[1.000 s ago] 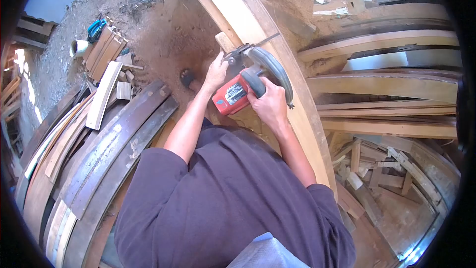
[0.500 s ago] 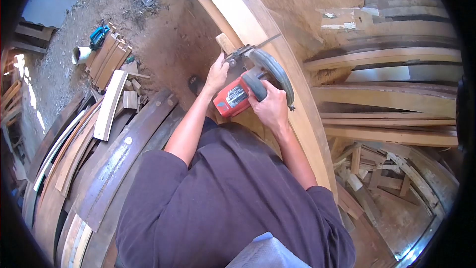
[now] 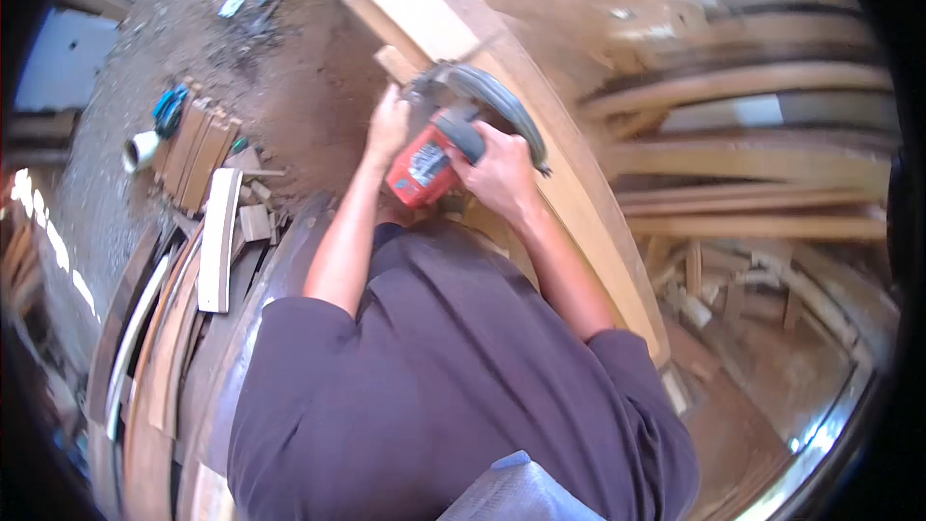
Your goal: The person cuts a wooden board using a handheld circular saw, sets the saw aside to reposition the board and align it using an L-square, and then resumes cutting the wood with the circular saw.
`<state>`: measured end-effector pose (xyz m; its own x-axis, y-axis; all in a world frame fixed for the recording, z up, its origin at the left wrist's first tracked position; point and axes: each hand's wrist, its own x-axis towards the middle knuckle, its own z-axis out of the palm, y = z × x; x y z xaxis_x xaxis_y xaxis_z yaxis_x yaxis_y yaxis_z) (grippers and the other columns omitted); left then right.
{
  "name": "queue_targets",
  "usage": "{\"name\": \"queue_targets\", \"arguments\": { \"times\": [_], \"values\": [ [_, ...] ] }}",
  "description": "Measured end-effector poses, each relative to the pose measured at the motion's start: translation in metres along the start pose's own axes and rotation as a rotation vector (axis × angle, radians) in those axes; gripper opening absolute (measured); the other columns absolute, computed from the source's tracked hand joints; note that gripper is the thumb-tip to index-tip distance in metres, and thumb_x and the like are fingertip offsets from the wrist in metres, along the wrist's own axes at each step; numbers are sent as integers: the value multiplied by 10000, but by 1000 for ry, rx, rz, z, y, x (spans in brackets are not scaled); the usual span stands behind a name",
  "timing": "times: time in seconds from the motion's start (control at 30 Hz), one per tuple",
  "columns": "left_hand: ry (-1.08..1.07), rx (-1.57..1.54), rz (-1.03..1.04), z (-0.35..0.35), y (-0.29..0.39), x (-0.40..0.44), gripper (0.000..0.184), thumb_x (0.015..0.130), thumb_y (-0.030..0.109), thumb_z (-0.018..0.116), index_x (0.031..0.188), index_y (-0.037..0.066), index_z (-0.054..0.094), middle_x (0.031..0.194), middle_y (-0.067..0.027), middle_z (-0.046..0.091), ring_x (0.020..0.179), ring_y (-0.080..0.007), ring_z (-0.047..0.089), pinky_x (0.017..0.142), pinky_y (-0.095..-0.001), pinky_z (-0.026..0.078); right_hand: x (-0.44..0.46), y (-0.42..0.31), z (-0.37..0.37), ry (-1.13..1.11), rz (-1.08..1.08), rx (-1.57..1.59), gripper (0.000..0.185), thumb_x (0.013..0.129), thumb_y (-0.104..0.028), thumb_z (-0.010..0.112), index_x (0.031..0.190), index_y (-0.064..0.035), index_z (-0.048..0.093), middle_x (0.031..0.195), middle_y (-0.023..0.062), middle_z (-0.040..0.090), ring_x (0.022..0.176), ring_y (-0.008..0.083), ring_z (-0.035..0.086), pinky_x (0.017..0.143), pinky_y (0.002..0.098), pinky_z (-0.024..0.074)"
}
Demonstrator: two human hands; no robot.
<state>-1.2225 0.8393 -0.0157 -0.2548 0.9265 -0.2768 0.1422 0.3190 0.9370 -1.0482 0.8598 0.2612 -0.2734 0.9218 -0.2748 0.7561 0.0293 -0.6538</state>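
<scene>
A red circular saw (image 3: 422,166) with a dark curved blade guard rests on a long curved light wood board (image 3: 569,169). Wrapped round the saw's dark handle is my right hand (image 3: 499,172). My left hand (image 3: 387,125) is at the front left of the saw, its fingers closed by the metal base; what they grip is too blurred to make out. Just beyond those fingers a small wood block (image 3: 394,64) sticks out from the board's left edge. The blade is hidden under the guard.
Curved planks (image 3: 748,169) are stacked at the right, above a pile of offcuts (image 3: 733,280). More curved boards (image 3: 145,357) lie at the left. Behind them are short wood blocks (image 3: 198,154), a white cup-like container (image 3: 141,151) and a teal tool (image 3: 170,109).
Both hands and the saw appear further left in view as the camera turns. The saw has moved back along the board, away from the dark cross line. My right hand still holds it.
</scene>
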Motion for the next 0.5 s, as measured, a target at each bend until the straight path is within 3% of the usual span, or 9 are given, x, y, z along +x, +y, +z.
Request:
{"name": "queue_targets", "arguments": {
  "times": [0.07,0.2,0.3,0.5],
  "values": [
    [-46,-43,32,-15,-21,18,602,1051,212,474,1534,-144,423,1547,-310,525,1472,-352,499,1228,-386,366,15,-9,6,-19,3,24,296,862,-263,793,1039,-27,769,882,256,747,845,435,742,800,496,602],
    [-79,-71,-35,-47,58,14,602,1034,161,442,1586,-77,403,1421,-224,653,1283,-260,631,1090,-353,460,22,-18,13,11,-3,27,334,855,-241,805,1092,-10,761,896,265,744,850,422,751,795,463,608],
    [-90,-53,-66,-65,55,33,619,1027,156,447,1606,-55,384,1393,-205,667,1259,-243,634,1077,-344,465,39,-37,20,9,8,58,353,855,-242,805,1096,13,760,906,275,742,860,422,747,818,459,604],
    [-105,-77,-116,-88,51,55,620,1026,148,443,1617,-30,389,1393,-190,669,1254,-247,638,1061,-346,475,61,-51,30,-2,14,43,336,831,-175,756,1137,-37,774,940,276,750,902,444,739,863,493,601]
  ]
}}
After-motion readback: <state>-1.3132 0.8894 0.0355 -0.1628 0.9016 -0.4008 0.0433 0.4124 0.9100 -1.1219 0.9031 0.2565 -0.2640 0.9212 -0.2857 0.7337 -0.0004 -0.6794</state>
